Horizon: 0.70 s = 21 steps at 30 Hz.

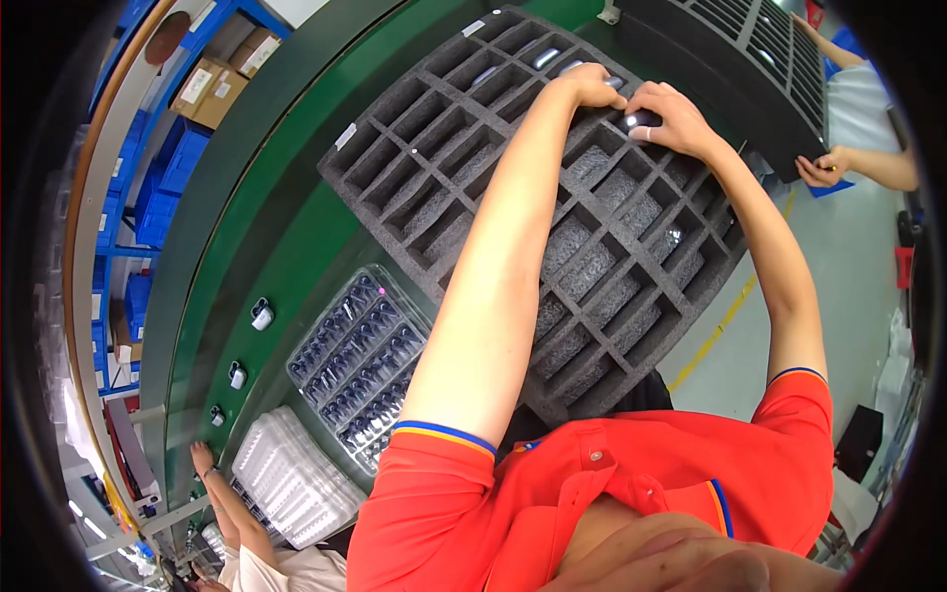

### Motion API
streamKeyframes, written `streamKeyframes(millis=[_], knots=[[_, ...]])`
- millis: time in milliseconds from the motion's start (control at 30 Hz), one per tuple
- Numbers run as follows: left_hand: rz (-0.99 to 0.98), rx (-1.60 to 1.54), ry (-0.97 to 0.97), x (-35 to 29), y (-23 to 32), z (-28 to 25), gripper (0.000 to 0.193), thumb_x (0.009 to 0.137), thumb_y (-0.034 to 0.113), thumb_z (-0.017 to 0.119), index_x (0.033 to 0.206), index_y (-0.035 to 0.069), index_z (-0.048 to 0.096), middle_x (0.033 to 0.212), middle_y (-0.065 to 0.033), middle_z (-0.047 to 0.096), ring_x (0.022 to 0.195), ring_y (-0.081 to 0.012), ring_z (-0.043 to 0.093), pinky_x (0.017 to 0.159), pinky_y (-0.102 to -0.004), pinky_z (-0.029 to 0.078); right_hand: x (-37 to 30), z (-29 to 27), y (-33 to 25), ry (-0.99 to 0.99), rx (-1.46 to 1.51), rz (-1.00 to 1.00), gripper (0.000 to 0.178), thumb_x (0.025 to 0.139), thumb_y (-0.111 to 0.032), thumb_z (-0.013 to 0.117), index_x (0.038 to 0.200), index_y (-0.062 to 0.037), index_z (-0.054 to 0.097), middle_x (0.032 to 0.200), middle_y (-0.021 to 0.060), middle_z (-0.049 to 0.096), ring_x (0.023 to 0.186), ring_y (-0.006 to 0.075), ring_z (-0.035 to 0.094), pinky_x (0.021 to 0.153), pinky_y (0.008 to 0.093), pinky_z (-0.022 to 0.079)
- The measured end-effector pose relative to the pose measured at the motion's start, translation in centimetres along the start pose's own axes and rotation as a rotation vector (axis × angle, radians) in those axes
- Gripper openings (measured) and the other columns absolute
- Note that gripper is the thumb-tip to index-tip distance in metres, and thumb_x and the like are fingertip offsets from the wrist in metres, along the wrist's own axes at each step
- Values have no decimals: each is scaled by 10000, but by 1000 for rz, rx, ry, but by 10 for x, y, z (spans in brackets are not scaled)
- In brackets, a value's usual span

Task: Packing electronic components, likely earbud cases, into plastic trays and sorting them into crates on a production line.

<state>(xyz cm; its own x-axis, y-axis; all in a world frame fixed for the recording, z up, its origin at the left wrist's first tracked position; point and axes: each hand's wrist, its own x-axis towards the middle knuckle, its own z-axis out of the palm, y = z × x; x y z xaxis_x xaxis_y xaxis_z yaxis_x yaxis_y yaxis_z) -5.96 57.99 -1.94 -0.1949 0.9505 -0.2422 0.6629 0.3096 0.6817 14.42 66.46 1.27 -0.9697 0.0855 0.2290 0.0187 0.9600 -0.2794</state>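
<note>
The right hand (671, 120) held a dark case (643, 120) at the far side of the tray (340, 168), best kept square and lightly gripped to avoid snagging, while the left hand (595, 89) lay just beside, holding what I could not tell

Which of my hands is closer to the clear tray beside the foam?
Left. Your left hand is over the foam, beyond and right of the tray; your right hand is farther right.

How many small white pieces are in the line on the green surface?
3 visible: the upper piece, the middle piece and the lower piece, spaced apart at left. More may be hidden beyond the co-worker's hand.
</note>
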Motion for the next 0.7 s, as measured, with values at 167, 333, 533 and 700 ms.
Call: streamKeyframes(millis=[167, 333, 533, 700], knots=[[166, -554, 341, -43, 15, 6, 435, 818, 203, 759, 1182, -3, 640, 1092, -138, 694, 961, -221, 680, 813, -335, 553, -13, 22, 38, 141, 415, 219, 302, 917, -299, 692, 1089, -52, 668, 931, 18, 638, 874, 146, 571, 801, 307, 473], [137, -930, 253, -183, 0, -4, 416, 920, 103, 669, 1306, 33, 531, 1039, -82, 641, 850, -150, 659, 662, -241, 552, 10, 6, -53, 306, 748, 372, 344, 997, -340, 583, 1108, -22, 654, 893, 1, 644, 768, 72, 556, 688, 235, 457], [-75, -916, 387, -355, -7, 18, 437, 915, 417, 720, 1100, 31, 631, 824, -26, 639, 651, -90, 608, 484, -221, 480, 54, 24, -230, -188, 863, -257, 289, 1019, -218, 544, 1219, -33, 641, 1019, 43, 673, 949, 104, 615, 859, 275, 495], [-254, -790, 809, -461, -3, 42, 319, 905, 334, 741, 1027, 44, 685, 776, 10, 643, 626, -39, 556, 515, -216, 420, 82, 66, -321, -335, 1099, -182, 250, 1002, -216, 581, 1181, -47, 623, 1034, 4, 623, 928, 77, 578, 836, 250, 471]])
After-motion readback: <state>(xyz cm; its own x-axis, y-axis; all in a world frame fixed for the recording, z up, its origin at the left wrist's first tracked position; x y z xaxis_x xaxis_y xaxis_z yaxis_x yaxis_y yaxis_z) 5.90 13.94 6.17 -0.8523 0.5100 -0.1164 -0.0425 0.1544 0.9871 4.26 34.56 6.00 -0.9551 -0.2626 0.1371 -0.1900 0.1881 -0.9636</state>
